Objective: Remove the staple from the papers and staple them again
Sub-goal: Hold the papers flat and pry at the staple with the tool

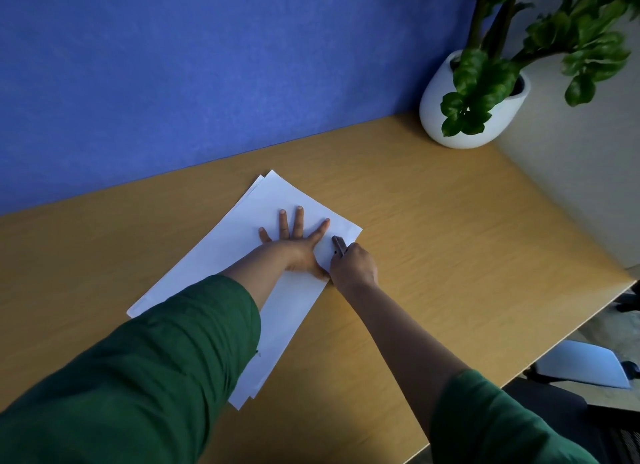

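A stack of white papers (pixel 221 256) lies at an angle on the wooden desk (pixel 433 221), its sheets slightly fanned at the far corner. My left hand (pixel 294 242) presses flat on the upper part of the stack with fingers spread. My right hand (pixel 353 266) is closed around a small grey tool (pixel 339 245), a stapler or a staple remover, whose tip rests on the paper near the stack's right corner. The staple itself is too small to make out.
A white pot with a green plant (pixel 474 100) stands at the desk's back right corner. A blue partition wall (pixel 207 65) runs along the back. The desk's right edge drops off to a chair (pixel 585 363) and the floor.
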